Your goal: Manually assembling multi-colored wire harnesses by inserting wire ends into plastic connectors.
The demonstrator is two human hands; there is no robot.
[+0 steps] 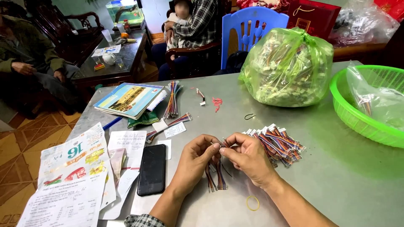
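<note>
I pinch a small bundle of multicoloured wires [216, 170] between left hand [194, 162] and right hand [249, 157] fingertips, gripped at its top so the leads hang aligned beside the finished wire bundles [275, 143].

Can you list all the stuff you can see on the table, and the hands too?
wire bundle in hands: one, multicoloured, between both hands
wire bundles pile: several, multicoloured, right of the hands
green bag: one, tied, full, far side
green basket: one, right edge, clear bag inside
phone: one, black, left of the hands
rubber band: one, yellow, near edge
papers: several, white, printed, left end
book: one, blue cover, far left
loose wire bundles: two, beside the book
left hand: pinching the bundle
right hand: pinching the bundle
</note>
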